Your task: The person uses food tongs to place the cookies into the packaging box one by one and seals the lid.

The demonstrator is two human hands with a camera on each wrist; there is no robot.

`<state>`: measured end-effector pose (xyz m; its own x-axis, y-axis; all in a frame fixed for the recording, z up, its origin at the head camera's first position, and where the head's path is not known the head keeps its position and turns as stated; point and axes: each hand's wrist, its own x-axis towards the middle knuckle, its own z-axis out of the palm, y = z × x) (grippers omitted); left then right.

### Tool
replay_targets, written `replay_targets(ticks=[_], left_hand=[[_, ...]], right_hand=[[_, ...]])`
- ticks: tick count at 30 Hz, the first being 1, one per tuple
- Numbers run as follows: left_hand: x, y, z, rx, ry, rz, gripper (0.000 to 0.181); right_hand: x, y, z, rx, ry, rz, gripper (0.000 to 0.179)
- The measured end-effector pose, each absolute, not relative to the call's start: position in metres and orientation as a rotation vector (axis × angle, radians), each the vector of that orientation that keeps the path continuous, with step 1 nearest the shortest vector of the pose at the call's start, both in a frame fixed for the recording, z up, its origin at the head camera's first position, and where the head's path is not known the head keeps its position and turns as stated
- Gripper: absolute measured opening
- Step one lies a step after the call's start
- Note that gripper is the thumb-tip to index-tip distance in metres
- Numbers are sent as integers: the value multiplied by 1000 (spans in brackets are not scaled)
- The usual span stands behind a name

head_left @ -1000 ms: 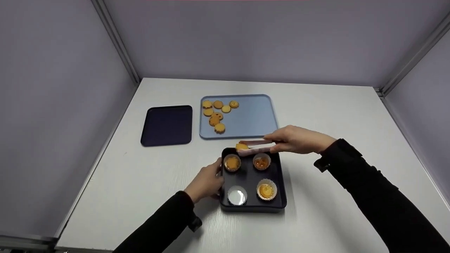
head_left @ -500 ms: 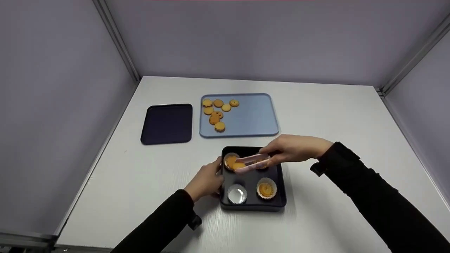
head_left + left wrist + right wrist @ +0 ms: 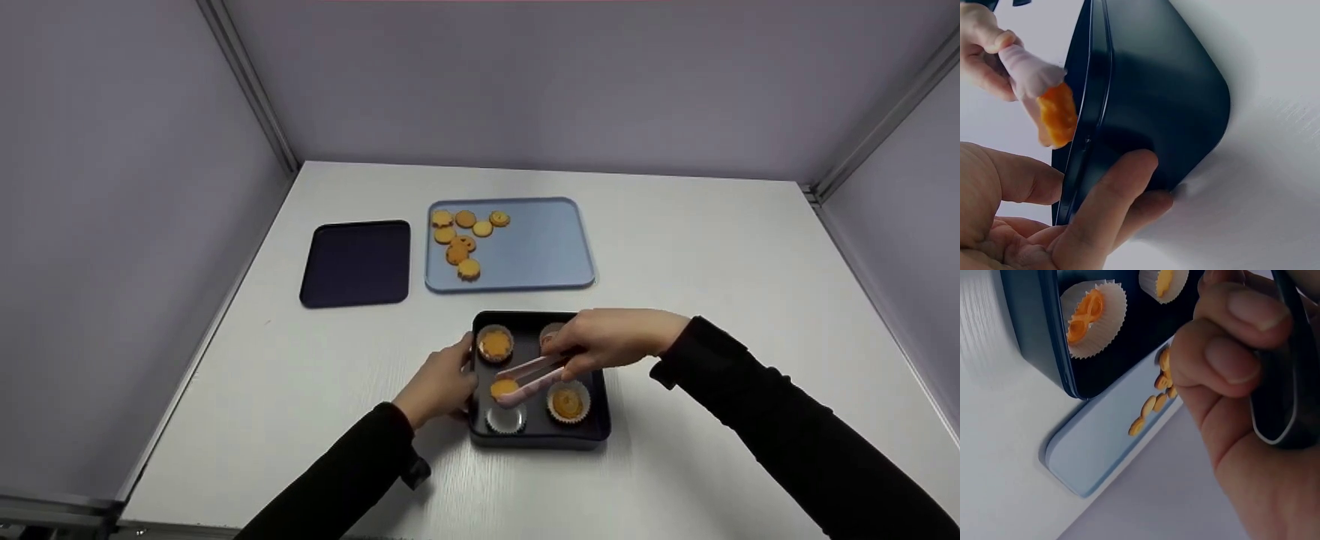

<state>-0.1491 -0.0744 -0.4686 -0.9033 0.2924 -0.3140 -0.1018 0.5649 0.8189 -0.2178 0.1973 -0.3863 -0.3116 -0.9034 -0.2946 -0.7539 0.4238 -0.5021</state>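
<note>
My left hand [image 3: 439, 386] grips the left side of a dark baking tin [image 3: 532, 328], thumb at its rim and fingers along the outer wall [image 3: 1168, 101]. In my right hand [image 3: 604, 337] are pale pink tongs [image 3: 534, 388], which hold an orange-yellow cookie [image 3: 504, 388]. That cookie hangs over the tin, just behind the near-left paper cup [image 3: 506, 421], where no cookie shows. Cookies sit in the far-left cup [image 3: 496, 345] and the near-right cup [image 3: 568, 403]. My right hand partly covers the far-right cup; the right wrist view shows a pretzel-shaped cookie [image 3: 1086, 315] in it.
Behind the tin lies a light blue tray [image 3: 540, 251] with several cookies [image 3: 457, 253] toward its left side. A flat dark tray [image 3: 356, 264] is to its left. Grey panels [image 3: 525, 90] stand behind and beside the white table [image 3: 697, 247].
My right hand has brought the tongs and cookie from the tin's far edge toward me, past the far-left cup to the near-left cup. My left hand has stayed on the tin.
</note>
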Motion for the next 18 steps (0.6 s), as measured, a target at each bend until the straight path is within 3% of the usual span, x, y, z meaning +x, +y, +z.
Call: replay_targets(ticks=[18], left_hand=[[-151,-74,-470,148,2415,1234,78]], right_hand=[[-206,184,-397,-1446,2178,-169,28]])
